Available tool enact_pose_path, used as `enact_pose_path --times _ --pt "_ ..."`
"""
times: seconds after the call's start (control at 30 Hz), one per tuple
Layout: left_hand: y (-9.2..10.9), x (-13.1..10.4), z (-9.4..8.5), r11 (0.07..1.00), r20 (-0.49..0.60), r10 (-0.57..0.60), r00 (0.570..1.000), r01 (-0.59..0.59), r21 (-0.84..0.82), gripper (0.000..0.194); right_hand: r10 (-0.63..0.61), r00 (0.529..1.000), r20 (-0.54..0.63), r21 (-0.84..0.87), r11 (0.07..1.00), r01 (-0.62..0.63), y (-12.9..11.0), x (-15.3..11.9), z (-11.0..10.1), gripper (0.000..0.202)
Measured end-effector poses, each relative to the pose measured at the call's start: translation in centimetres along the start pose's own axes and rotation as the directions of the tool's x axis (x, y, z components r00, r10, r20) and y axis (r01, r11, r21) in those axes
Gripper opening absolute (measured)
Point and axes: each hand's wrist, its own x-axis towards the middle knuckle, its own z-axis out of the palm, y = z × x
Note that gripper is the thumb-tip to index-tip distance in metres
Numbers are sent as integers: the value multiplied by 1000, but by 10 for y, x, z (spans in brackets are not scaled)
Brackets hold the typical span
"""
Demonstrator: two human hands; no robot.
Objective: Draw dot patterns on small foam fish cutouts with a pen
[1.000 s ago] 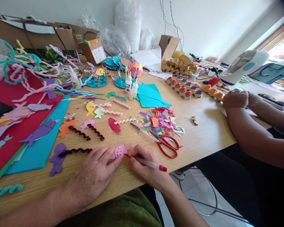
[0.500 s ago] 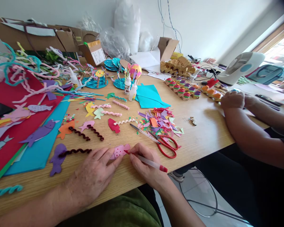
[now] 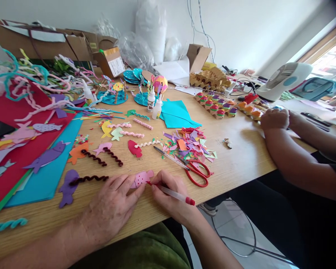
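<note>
A pink paper fish [image 3: 141,179] with red dots lies on the wooden table, its left end hidden under fingers. My left hand [image 3: 114,198] presses it down, with thumb and fingertips closed about its near end. In my right hand [image 3: 168,192] a red pen [image 3: 176,193] is pinched, its tip at the lower edge of the fish. Left of my hands, a purple paper fish [image 3: 68,188] has a coiled dark brown pipe cleaner [image 3: 91,179] attached. Beyond lie orange [image 3: 78,152] and red paper fish [image 3: 134,148]. Red-handled scissors [image 3: 197,173] and another pen [image 3: 170,157] rest past my right hand.
Paper scraps [image 3: 189,144] are heaped behind the scissors. Glue bottles [image 3: 157,108] stand beside turquoise sheets [image 3: 179,114]. Coloured paper [image 3: 44,186] covers the left side. At the right, another person's forearm [image 3: 294,157] rests on the table near painted egg cartons [image 3: 217,104].
My right hand and the red pen have shifted slightly left, the tip now lower along the fish's edge. My left hand stays in place on the fish.
</note>
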Motion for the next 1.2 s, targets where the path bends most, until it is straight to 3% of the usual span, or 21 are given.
enact_pose_path --times 0.53,1.2 --pt "1 0 0 999 67 -15 998 17 -44 43 -32 999 19 -50 998 33 -1 1 0 9" --pt "1 0 0 999 50 -20 999 22 -33 45 -40 999 24 -35 999 41 0 1 -1 8"
